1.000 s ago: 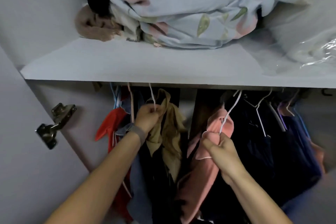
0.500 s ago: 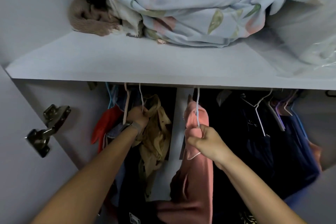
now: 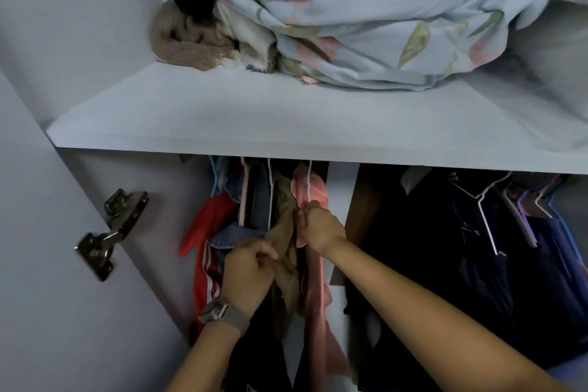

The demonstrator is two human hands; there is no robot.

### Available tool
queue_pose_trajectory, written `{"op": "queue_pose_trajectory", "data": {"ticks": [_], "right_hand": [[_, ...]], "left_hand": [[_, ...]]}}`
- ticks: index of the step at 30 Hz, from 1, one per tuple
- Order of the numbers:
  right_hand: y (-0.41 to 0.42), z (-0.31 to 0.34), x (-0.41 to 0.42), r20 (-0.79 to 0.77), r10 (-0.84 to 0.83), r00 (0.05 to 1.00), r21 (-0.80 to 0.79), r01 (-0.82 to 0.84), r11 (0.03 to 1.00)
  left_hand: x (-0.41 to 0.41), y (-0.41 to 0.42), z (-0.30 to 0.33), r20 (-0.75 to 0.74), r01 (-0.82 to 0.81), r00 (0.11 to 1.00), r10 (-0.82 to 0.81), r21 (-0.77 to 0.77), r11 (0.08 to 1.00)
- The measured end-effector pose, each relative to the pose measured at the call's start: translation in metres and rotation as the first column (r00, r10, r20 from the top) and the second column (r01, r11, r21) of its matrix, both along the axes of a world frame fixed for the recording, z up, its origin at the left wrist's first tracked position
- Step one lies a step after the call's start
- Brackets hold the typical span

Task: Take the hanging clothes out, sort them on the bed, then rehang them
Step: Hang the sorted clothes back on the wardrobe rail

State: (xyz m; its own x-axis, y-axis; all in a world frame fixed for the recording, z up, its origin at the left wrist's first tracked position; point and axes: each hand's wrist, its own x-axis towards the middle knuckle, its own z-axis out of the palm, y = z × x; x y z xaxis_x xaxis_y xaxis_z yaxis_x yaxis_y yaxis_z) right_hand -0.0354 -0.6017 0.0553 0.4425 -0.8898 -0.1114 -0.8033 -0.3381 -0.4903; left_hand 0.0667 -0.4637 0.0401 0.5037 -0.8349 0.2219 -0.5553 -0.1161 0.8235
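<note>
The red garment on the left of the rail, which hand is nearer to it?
Left. The left hand grips the tan garment just beside the red garment; the right hand grips the pink garment, farther away.

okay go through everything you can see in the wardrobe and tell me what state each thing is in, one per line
pink garment: hanging on a white hanger, gripped by the right hand
khaki garment: hanging, pinched by the left hand
red garment: hanging, untouched
dark clothes: hanging at right, untouched
floral bedding: bunched up on the shelf
door hinge: swung open
wristwatch: strapped on the left wrist
</note>
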Motion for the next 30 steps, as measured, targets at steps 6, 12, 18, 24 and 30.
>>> {"op": "queue_pose_trajectory", "data": {"ticks": [6, 12, 18, 24, 30], "right_hand": [[-0.005, 0.012, -0.027, -0.027, 0.083, 0.996, 0.175, -0.077, 0.981], [0.040, -0.005, -0.155, 0.064, -0.138, 0.988, 0.297, 0.113, 0.948], [0.101, -0.048, -0.278, -0.097, -0.402, 0.911, 0.186, 0.413, 0.891], [0.193, -0.061, -0.375, -0.127, -0.550, 0.826, 0.209, 0.564, 0.799], [0.314, -0.073, -0.467, -0.211, -0.581, 0.786, 0.263, 0.618, 0.741]], "left_hand": [[-0.011, 0.008, 0.002, 0.029, 0.083, 0.996, -0.087, 0.118, 0.990], [-0.043, -0.008, 0.018, 0.081, 0.262, 0.958, -0.275, 0.138, 0.955], [-0.124, -0.040, 0.006, 0.228, 0.447, 0.836, -0.499, 0.244, 0.860], [-0.222, -0.016, -0.004, 0.328, 0.566, 0.602, -0.728, 0.469, 0.678], [-0.353, 0.055, 0.007, 0.397, 0.727, 0.365, -0.842, 0.444, 0.524]]}}
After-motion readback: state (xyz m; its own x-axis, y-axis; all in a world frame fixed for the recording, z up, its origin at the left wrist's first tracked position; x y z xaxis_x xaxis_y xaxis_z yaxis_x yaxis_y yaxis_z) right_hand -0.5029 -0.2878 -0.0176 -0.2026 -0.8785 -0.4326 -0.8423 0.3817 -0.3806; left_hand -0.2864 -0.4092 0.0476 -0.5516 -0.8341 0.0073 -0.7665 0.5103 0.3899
